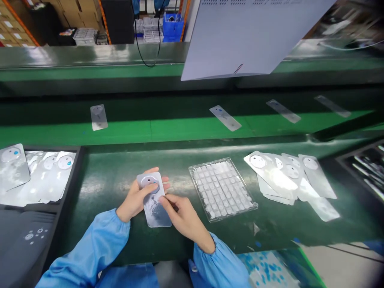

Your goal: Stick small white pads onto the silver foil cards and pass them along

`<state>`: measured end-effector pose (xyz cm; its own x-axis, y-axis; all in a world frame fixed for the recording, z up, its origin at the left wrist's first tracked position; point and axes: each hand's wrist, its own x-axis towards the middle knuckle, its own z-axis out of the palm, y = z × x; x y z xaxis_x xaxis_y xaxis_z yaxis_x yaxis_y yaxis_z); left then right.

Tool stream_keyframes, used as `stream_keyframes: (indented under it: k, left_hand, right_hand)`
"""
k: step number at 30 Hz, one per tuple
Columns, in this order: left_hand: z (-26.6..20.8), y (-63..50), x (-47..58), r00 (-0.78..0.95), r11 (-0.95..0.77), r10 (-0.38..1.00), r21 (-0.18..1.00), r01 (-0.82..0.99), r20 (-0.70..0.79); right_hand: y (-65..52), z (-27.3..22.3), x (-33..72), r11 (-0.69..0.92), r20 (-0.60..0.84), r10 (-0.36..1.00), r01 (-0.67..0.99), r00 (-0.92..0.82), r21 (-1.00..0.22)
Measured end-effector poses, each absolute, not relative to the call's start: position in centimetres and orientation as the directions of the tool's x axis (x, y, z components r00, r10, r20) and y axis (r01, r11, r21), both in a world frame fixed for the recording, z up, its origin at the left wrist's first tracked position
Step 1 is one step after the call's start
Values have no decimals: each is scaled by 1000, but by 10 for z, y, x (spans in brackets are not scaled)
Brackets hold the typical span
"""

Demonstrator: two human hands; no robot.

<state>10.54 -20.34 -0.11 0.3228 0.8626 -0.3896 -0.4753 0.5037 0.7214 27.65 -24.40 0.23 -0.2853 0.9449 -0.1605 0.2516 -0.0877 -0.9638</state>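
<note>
My left hand (136,198) is closed around a thin silver panel (156,214) with rounded corners. The thumb rests on a round raised disc (147,182) near its top, which carries a blue spot, and the other fingers pass behind. At the panel's right edge my right hand (183,216) closes in a pinch, thumb tip over the front; anything small between the fingertips is hidden. Right of my hands, a clear plastic tray (255,206) lies on the bench, filled with rows of small whitish pieces (220,188).
Overlapping silver panels (279,176) lie at the right; more panels (45,176) fill a dark-edged bin at the left. Single panels lie along the green conveyor belt (180,130). A white board (240,44) hangs over the far side. A bag with blue bits (267,268) sits below the bench edge.
</note>
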Motion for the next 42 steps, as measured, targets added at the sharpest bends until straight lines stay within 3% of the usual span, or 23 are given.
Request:
stream_keyframes:
  k: [2,5,9,14,21,24,30,34,37,39,42]
  left_hand:
    - [-1,-205,105,344,521,851,725,-450,-398]
    - [-2,-207,106,347,519,849,755,-400,-399]
    - [-6,-209,108,269,442,886,864,-243,-378]
    - [-7,-211,108,256,387,905,908,-158,-341]
    - [-7,-213,106,328,506,856,777,-374,-400]
    - [-9,-214,106,331,543,839,715,-440,-433]
    - [-7,-213,107,314,531,846,739,-415,-432]
    - [-5,-209,108,286,563,825,675,-477,-487]
    - [-5,-207,109,329,591,803,593,-548,-496]
    - [-6,-208,109,377,608,792,560,-563,-481]
    - [-10,-212,110,393,614,789,594,-519,-472]
  right_hand:
    - [-245,6,281,-95,-144,971,247,-190,-964]
    - [-244,14,284,22,20,1000,332,-9,-943]
    - [-239,15,281,292,241,956,538,-165,-791]
    - [-234,0,281,406,305,913,669,-270,-622]
    - [-233,-4,286,426,326,901,720,-286,-548]
    - [-232,-2,285,440,340,894,708,-290,-552]
    - [-228,4,278,358,259,934,635,-248,-685]
    - [-227,6,278,164,146,986,350,-77,-922]
    - [-232,7,288,41,43,999,126,16,-991]
    - [-237,8,297,46,55,996,129,64,-991]
    - [-245,9,303,161,196,977,319,81,-934]
